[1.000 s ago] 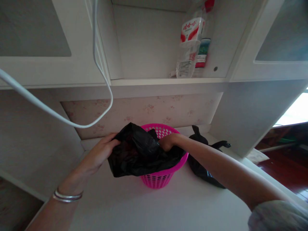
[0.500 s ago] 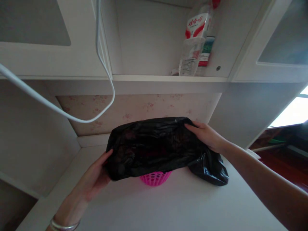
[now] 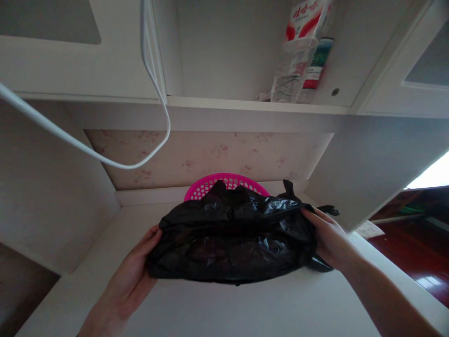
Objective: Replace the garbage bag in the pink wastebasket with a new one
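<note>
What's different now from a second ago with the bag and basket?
The black bag, then half inside the pink basket, is now stretched out in front of it. The right hand came out of the basket to grip the bag's right end; the left hand kept its grip. The basket stayed put.

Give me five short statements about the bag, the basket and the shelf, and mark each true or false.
1. Both hands, the left hand and the right hand, grip the black plastic bag. True.
2. The basket is blue. False: it is pink.
3. A clear plastic bottle stands on the shelf. True.
4. The bag hides the basket wholly. False: the far rim shows above the bag.
5. A white cable hangs at the left. True.
</note>
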{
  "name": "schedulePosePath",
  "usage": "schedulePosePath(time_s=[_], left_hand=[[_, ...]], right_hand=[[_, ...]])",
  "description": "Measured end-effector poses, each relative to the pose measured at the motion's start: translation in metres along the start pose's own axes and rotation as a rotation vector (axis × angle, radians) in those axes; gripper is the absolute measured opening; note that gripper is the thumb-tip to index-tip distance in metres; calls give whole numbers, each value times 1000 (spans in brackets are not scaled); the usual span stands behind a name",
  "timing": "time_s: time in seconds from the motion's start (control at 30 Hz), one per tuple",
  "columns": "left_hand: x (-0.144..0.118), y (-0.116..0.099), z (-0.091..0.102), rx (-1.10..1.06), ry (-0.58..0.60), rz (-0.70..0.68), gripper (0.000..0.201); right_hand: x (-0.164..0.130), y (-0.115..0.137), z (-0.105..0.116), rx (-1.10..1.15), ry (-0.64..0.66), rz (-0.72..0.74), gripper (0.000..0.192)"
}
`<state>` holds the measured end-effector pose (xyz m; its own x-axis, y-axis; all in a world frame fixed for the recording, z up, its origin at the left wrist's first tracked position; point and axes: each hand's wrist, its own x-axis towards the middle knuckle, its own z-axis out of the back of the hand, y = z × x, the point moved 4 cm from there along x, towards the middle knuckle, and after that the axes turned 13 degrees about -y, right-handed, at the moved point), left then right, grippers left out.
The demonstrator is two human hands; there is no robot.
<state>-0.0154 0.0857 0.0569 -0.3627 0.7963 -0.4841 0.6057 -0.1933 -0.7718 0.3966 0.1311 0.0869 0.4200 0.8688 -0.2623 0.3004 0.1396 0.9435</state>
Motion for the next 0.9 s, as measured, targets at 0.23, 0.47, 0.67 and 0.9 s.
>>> schedulePosePath(time_s=[0.23, 0.47, 0.67, 0.9], left_hand=[[56, 22, -3, 104, -58, -355, 47], [91, 9, -35, 109, -50, -428, 38], [97, -23, -54, 123, -16, -481, 35], [81, -42, -69, 324, 209, -527, 43]], right_hand=[[46, -37, -3, 0, 159, 43, 17], [74, -16, -26, -115, 53, 159, 28], [77, 18, -43, -308, 23, 489, 40], [65, 24, -57, -185, 326, 250, 30]])
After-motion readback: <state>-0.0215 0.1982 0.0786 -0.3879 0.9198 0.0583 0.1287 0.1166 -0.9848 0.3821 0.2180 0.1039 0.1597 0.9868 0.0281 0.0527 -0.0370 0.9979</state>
